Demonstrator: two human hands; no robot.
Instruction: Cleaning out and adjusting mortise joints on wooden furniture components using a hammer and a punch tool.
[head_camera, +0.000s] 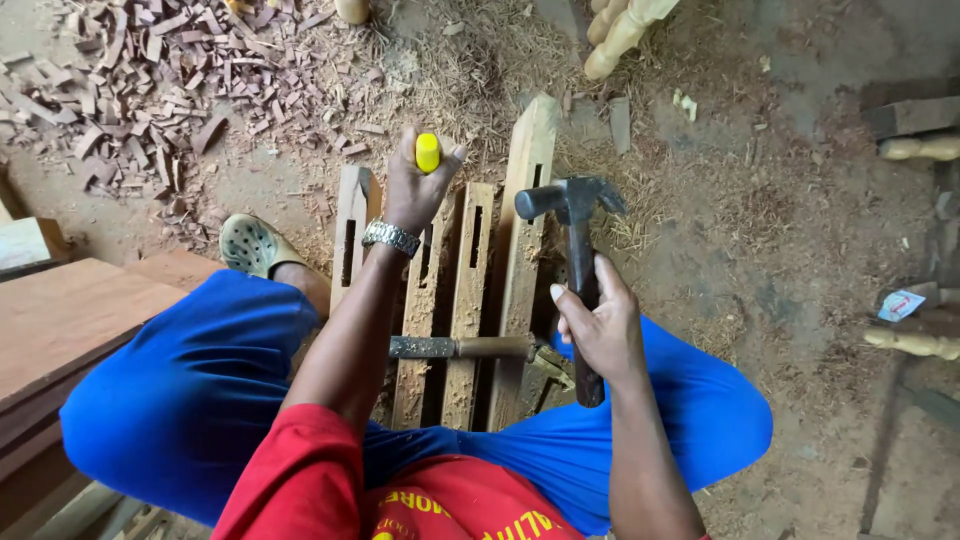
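Chisel (427, 153), yellow-handled: gripped upright in left hand (415, 192) over slotted wooden rails (470, 290), positioned for striking. Claw hammer (577, 270): clasped mid-handle by right hand (600, 330), beside the rails. Spare chisel (460, 347) lies across them.

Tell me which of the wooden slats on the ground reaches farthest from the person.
The rightmost slat, beside the hammer. Its far end lies beyond the ends of the other three.

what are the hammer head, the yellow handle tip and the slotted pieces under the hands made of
Hammer head: dark, dull metal, probably steel, slightly worn. Yellow handle tip in the left hand: smooth and glossy, likely plastic. Slotted pieces: pale raw wood, unfinished, with visible grain and sawdust on them.
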